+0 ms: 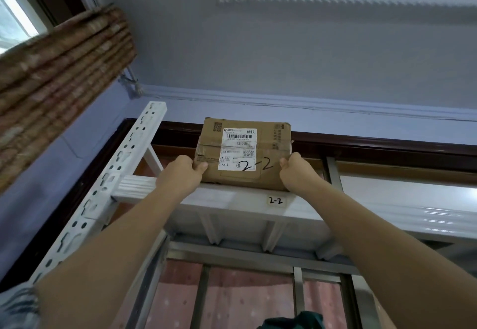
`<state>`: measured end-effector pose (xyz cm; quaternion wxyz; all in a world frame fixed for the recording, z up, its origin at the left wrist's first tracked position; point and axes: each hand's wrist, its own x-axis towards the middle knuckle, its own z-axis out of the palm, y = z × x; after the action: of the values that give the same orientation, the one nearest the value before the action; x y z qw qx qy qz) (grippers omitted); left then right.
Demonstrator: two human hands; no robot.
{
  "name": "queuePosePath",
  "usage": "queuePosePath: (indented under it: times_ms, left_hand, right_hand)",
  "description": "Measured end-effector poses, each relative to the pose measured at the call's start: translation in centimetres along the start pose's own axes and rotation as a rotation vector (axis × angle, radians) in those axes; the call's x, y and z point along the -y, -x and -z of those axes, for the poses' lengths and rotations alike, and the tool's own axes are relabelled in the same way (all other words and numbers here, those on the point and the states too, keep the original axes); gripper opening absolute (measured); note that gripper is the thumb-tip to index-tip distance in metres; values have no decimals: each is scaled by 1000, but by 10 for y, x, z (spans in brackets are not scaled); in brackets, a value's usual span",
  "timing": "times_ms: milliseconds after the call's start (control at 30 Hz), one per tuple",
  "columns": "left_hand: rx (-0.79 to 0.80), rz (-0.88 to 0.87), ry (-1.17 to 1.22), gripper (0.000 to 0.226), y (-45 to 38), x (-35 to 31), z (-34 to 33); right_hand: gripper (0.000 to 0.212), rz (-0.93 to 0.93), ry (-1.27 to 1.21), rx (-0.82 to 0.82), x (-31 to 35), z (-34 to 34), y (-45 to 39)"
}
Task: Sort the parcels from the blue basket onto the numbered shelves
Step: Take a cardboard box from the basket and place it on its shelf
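Observation:
A brown cardboard parcel with a white shipping label and "2-2" handwritten on it stands on the top white shelf. My left hand grips its lower left corner, thumb on the front face. My right hand grips its lower right corner the same way. Just below the parcel, a small tag reading "2-2" is stuck on the shelf's front edge. The blue basket is out of view.
A white perforated upright post of the rack rises at the left. A rolled brown blind hangs at upper left. Behind the rack are a dark wooden frame and metal-framed panes over pink fabric.

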<state>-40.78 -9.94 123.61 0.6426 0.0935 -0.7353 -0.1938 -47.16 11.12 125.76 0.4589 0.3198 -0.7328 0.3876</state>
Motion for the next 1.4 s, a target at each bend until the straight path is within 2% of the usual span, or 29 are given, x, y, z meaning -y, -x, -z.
queuePosePath:
  times_ms: [533, 800, 1000, 1133, 1200, 1267, 1333, 1400]
  left_hand:
    - [2, 29, -132, 32, -5, 0, -9]
    - [-25, 21, -210, 38, 1, -2, -11]
    - [7, 27, -191, 31, 4, -4, -11]
    - [-185, -78, -215, 28, 19, -4, -7]
    - [-293, -201, -313, 31, 27, 0, -3]
    - [-330, -323, -406, 34, 35, 5, 4]
    - [-327, -462, -586, 36, 41, 7, 10]
    - [-288, -607, -805, 38, 50, 11, 15]
  right_hand:
    - [35, -66, 2, 10, -5, -20, -12]
    - [34, -79, 165, 24, -9, -28, -14]
    - [31, -28, 206, 1, -13, -31, -7]
    - [38, -42, 145, -77, -11, -29, 2]
    - [37, 75, 267, -271, -12, -29, 13]
    - [32, 288, 391, -462, -10, -30, 27]
    - [28, 513, 438, -521, -6, -36, 42]
    - [28, 671, 449, -480, 3, -52, 60]
